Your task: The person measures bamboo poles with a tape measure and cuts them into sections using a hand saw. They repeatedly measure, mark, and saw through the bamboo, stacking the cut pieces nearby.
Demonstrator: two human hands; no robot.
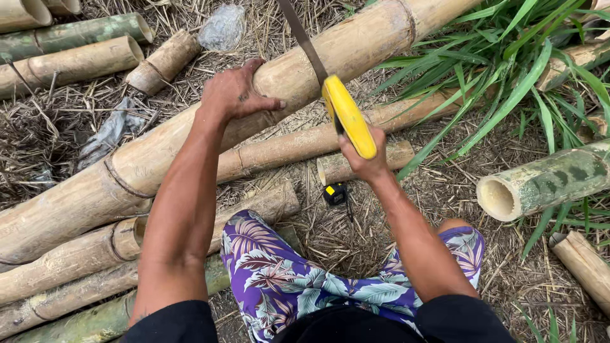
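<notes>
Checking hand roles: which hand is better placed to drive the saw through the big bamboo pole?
Right. The right hand already grips the yellow saw handle, blade on the big bamboo pole; the left hand is pressing the pole down.

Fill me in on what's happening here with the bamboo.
A person is sawing a thick bamboo pole that lies across other poles on straw-covered ground. The left hand presses down on the pole beside the cut. The right hand grips the yellow handle of a handsaw, whose blade meets the top of the pole. A small black and yellow tape measure lies on the straw near the knees, and a green cut bamboo section lies off to the right.
</notes>
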